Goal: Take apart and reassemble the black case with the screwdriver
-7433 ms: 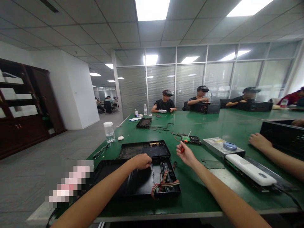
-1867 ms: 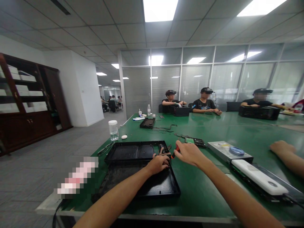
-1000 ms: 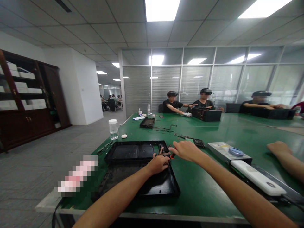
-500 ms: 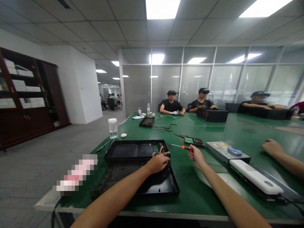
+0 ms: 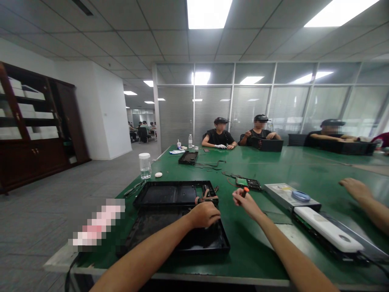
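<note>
Work seemingly partway; done so far, by the look of it: far tray (image 5: 170,194) and near tray (image 5: 197,242) lying open on the green surface (image 5: 243,259), one behind the other, contact between rims hard to judge; green board (image 5: 242,182) in a dark frame, apart from both, lying beyond the right hand (image 5: 249,205); left in place: striped wires (image 5: 209,198), bunched at the right end of the far tray; cannot tell of anything fastened beneath.

Screwdriver (image 5: 246,190) in the right hand, grip closed round the handle, orange end up, shaft not made out; held clear of the trays, near the wires; left hand (image 5: 204,214) over the right part of the near tray, grip curled, fingers bent down; cannot tell if pinching anything, or if touching the tray.

Both trays black, shallow, straight-walled; near one glossy in patches, duller toward the left; far one with flat panels inside; wires ribbon-like, pale, reddish and dark, looped.

Farther off: lidded jar (image 5: 145,167) to the left; metal box (image 5: 278,190) to the right, blue disc (image 5: 300,196) on top.
</note>
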`<state>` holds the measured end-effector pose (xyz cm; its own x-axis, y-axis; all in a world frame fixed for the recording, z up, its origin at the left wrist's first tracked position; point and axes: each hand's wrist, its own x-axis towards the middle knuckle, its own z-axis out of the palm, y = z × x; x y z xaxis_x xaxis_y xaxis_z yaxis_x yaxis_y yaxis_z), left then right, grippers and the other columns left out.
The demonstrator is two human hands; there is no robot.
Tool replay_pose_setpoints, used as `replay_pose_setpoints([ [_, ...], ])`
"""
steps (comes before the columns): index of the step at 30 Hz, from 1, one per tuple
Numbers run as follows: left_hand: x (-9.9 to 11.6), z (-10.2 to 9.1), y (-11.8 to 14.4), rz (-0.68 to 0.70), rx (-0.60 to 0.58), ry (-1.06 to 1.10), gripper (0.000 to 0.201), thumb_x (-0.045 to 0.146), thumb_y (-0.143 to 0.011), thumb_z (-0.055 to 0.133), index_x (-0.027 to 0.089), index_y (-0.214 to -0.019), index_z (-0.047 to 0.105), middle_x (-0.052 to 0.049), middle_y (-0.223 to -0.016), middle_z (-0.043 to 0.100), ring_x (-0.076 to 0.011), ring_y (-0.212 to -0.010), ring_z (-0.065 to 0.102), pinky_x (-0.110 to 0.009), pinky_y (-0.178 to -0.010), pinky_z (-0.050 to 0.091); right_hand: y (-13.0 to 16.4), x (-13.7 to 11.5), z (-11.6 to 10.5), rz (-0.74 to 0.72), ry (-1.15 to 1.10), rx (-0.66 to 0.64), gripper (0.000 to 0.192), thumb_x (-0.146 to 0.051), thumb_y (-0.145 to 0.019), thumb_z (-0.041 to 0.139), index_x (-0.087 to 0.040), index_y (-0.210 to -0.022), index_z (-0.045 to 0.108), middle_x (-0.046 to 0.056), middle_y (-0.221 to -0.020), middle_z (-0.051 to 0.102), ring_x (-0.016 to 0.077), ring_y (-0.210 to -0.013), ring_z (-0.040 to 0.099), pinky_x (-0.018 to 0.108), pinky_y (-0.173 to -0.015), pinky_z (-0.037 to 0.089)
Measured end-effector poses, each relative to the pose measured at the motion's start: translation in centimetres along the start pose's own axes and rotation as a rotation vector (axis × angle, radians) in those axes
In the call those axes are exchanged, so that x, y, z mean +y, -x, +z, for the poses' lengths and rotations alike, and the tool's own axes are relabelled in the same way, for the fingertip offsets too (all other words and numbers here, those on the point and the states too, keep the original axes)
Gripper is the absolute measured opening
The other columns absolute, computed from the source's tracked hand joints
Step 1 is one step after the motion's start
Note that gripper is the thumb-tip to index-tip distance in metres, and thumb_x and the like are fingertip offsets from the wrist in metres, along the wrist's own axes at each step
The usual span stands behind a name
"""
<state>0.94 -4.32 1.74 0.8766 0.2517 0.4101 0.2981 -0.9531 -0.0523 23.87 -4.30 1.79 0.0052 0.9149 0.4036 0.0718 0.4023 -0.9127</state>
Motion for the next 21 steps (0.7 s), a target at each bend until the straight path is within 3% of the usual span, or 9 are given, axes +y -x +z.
replay_pose_setpoints([
  [3, -0.2, -1.4, -0.4, 0.073, -0.039, -0.088, 0.019, 0.022, -0.086, 0.04, 0.015, -0.093, 0.057, -0.008, -0.086, 0.059, -0.0181, -0.085, 0.053, -0.029, -0.08, 0.038, 2.7, -2.6, 2.5, -0.209, 0.407, -0.134, 0.03, -0.041, -0.083, 0.043, -0.019, -0.062, 0.044, -0.001, -0.063, 0.05, 0.0123, -0.06, 0.048, 0.026, -0.06, 0.04],
  [4, -0.5, -2.1, -0.4, 0.085, -0.071, -0.119, 0.017, 0.021, -0.085, 0.042, 0.015, -0.094, 0.056, -0.008, -0.087, 0.058, -0.0186, -0.084, 0.053, -0.029, -0.079, 0.039, 4.0, -3.5, 3.4, -0.284, 0.5, -0.237, 0.03, -0.038, -0.086, 0.038, -0.019, -0.064, 0.047, 0.001, -0.071, 0.054, 0.0131, -0.066, 0.05, 0.026, -0.064, 0.04],
  [6, -1.5, -3.8, -0.1, 0.031, -0.121, -0.161, 0.018, 0.022, -0.083, 0.045, 0.016, -0.097, 0.053, -0.008, -0.087, 0.058, -0.0191, -0.082, 0.054, -0.029, -0.076, 0.04, 7.1, -5.0, 4.8, -0.396, 0.704, -0.563, 0.02, -0.035, -0.084, 0.043, -0.02, -0.08, 0.055, 0.004, -0.084, 0.059, 0.015, -0.076, 0.054, 0.026, -0.067, 0.039],
  [7, -2.1, -4.8, 0.3, -0.041, -0.126, -0.169, 0.02, 0.024, -0.083, 0.046, 0.016, -0.101, 0.051, -0.008, -0.088, 0.058, -0.0193, -0.082, 0.055, -0.028, -0.074, 0.04, 8.7, -5.5, 5.3, -0.42, 0.822, -0.634, 0.016, -0.033, -0.082, 0.046, -0.02, -0.084, 0.056, 0.003, -0.082, 0.06, 0.0153, -0.074, 0.054, 0.025, -0.065, 0.038],
  [11, -5.4, -7.2, 3.3, -0.302, -0.182, -0.136, 0.03, 0.031, -0.08, 0.052, 0.016, -0.105, 0.047, -0.007, -0.096, 0.056, -0.0197, -0.086, 0.054, -0.026, -0.074, 0.041, 13.4, -5.9, 5.2, -0.393, 1.165, -0.574, 0.008, -0.023, -0.081, 0.047, -0.022, -0.079, 0.055, 0.001, -0.073, 0.061, 0.0148, -0.063, 0.055, 0.026, -0.056, 0.031],
  [14, -7.5, -6.8, 5.7, -0.398, -0.301, -0.092, 0.033, 0.032, -0.074, 0.06, 0.015, -0.101, 0.051, -0.008, -0.101, 0.054, -0.0195, -0.09, 0.054, -0.025, -0.076, 0.041, 14.5, -5.5, 4.3, -0.378, 1.255, -0.525, 0.011, -0.02, -0.081, 0.046, -0.023, -0.073, 0.053, -0.001, -0.072, 0.06, 0.0154, -0.061, 0.055, 0.027, -0.054, 0.028],
  [17, -8.7, -5.4, 6.8, -0.385, -0.386, -0.068, 0.025, 0.028, -0.073, 0.062, 0.016, -0.093, 0.055, -0.005, -0.094, 0.057, -0.018, -0.087, 0.054, -0.024, -0.076, 0.042, 14.7, -5.1, 3.7, -0.384, 1.287, -0.491, 0.01, -0.019, -0.081, 0.046, -0.023, -0.074, 0.052, -0.001, -0.074, 0.06, 0.016, -0.062, 0.055, 0.028, -0.054, 0.027],
  [21, -8.8, -5.1, 5.9, -0.308, -0.386, -0.13, 0.016, 0.021, -0.071, 0.062, 0.017, -0.085, 0.058, -0.004, -0.09, 0.058, -0.0194, -0.088, 0.054, -0.026, -0.076, 0.041, 14.6, -4.9, 3.9, -0.355, 1.272, -0.436, 0.008, -0.019, -0.08, 0.047, -0.022, -0.073, 0.051, -0.001, -0.075, 0.059, 0.0156, -0.066, 0.055, 0.027, -0.055, 0.029],
])
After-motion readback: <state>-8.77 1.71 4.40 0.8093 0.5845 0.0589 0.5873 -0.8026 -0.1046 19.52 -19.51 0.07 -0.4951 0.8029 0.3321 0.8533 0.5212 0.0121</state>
